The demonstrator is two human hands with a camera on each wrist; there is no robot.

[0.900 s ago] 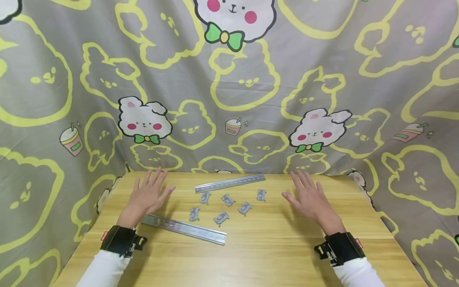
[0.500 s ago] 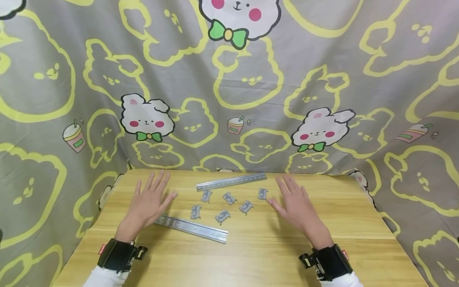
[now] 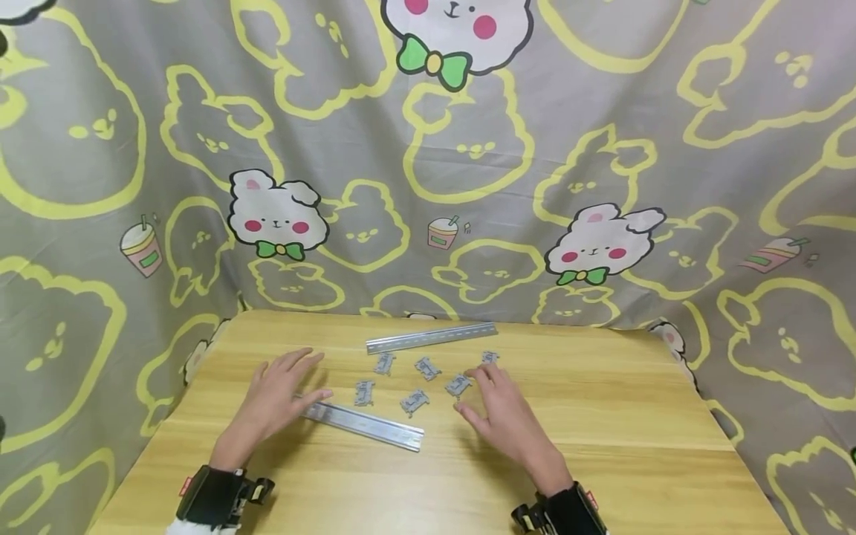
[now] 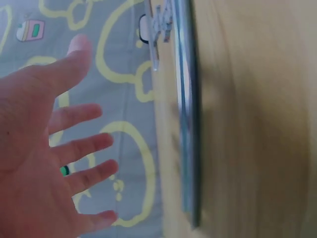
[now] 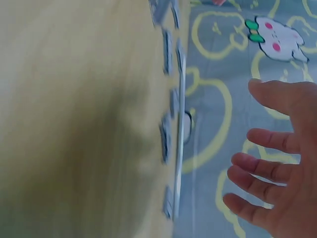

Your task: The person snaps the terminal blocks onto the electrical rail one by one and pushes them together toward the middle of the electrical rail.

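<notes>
My left hand (image 3: 270,397) hovers at the left end of the near slotted metal DIN rail (image 3: 368,426), fingers spread and holding nothing; it hides that end in the head view. The rail (image 4: 190,114) runs lengthwise beside the spread fingers in the left wrist view. My right hand (image 3: 507,417), fingers loosely bent and nothing between them, is above the table at the right side of a group of small grey clip-like parts. Its fingertips overlap the edge of one grey part (image 3: 458,384) and lie just below another grey part (image 3: 490,357). Several such parts lie scattered between the hands.
A second slotted metal rail (image 3: 432,338) lies slanted near the back edge of the wooden table (image 3: 635,461). Behind the table hangs a grey patterned curtain (image 3: 374,134), which also closes off both sides.
My right hand has moved left and inward, from the table's right side to the grey parts. My left hand has dropped slightly, with its fingers bending a little. Rails and parts lie as before.
</notes>
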